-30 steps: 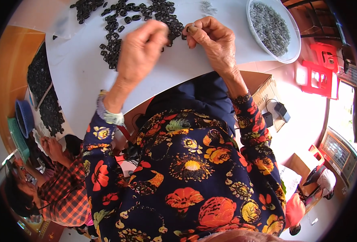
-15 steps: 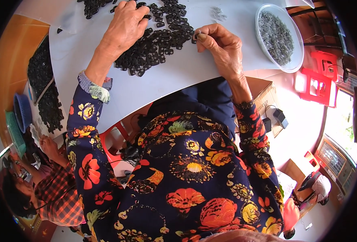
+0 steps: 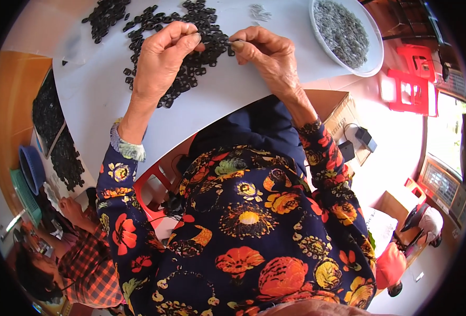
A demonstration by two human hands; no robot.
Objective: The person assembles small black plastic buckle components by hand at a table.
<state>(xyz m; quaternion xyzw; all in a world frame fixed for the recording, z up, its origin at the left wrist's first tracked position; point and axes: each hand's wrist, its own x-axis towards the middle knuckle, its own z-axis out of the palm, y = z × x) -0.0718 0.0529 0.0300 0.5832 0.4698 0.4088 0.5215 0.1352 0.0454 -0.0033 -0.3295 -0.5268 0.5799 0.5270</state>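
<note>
My left hand (image 3: 162, 58) is over the pile with thumb and forefinger pinched together; what is between them is too small or hidden to make out. Facing it, a short gap away, my right hand (image 3: 268, 53) pinches a small black plastic piece (image 3: 231, 51) at its fingertips. Beneath and around the left hand lie many small flat black plastic pieces (image 3: 188, 79), each with holes, heaped loosely on the pale table (image 3: 96, 100). A small bunch of thin clear or silvery pieces (image 3: 260, 12) lies beyond the right hand.
A round clear tub (image 3: 379, 58) full of small silvery pieces stands at the right. Another black heap (image 3: 105, 18) lies far left. A co-worker in a checked shirt (image 3: 90, 263) works at left, near blue (image 3: 31, 168) and green baskets (image 3: 26, 197). Red stools (image 3: 409, 92) and a cardboard box (image 3: 327, 105) are right.
My left hand has come back from the far side of the pile toward my right hand, its fingers now pinched. The whole view has shifted slightly. My right hand keeps its pinch.
</note>
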